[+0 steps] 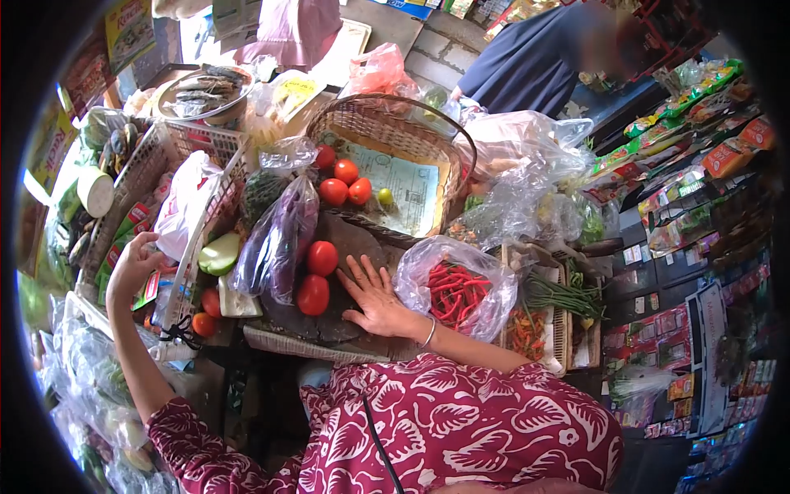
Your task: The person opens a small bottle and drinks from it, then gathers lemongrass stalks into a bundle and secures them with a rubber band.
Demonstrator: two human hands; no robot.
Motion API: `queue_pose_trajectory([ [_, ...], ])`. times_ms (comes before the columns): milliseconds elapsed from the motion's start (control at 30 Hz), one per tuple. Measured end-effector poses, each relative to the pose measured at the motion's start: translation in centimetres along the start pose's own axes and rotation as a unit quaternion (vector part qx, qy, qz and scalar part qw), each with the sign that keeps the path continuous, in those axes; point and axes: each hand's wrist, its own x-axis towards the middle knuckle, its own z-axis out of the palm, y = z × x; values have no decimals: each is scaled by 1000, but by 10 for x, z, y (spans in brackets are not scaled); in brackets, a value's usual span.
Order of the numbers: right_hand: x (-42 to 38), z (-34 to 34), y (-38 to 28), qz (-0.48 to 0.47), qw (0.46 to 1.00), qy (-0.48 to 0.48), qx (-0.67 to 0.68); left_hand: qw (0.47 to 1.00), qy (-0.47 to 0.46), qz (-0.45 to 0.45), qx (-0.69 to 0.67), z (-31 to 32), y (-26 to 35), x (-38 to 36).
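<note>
My right hand (374,300) lies flat with spread fingers on a dark round board (329,328). Two tomatoes (313,294) rest just left of it, and a clear bag of red chillies (457,295) is on its other side. Purple eggplants in a clear plastic bag (284,235) lie beyond the tomatoes. Over a white plastic crate (183,284) at the left, my left hand (134,267) has loosely bent, parted fingers, with nothing visible in them. A white plastic bag (188,206) and green packets (136,218) are near its fingertips.
A wicker basket (374,115) with several tomatoes stands behind the board. Green beans (564,295) lie in a small tray at the right. Fish sit on a round tray (206,92) at the back left. A person in dark clothing (522,62) is at the back right, near packet racks.
</note>
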Motion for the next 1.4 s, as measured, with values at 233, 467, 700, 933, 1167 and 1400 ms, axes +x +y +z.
queue_pose_trajectory([
  [233, 2, 1, 1, -3, 1000, 3, 4, 998, -12, 13, 60, -2, 17, -3],
  [467, 1, 5, 4, 2, 1000, 5, -6, 998, -5, 31, 60, -5, 1, 4],
  [700, 2, 2, 1, 7, 1000, -7, -5, 998, -1, 26, 62, -2, 11, -1],
  [933, 1, -1, -1, 8, 1000, -13, -5, 999, -6, 14, 36, 0, 19, -5],
  [1167, 1, -1, 0, 6, 1000, -14, -1, 1000, -1, 14, 26, -1, -1, 4],
  [1400, 2, 1, 1, 9, 1000, -16, -4, 1000, -11, 18, 17, -4, -6, 6],
])
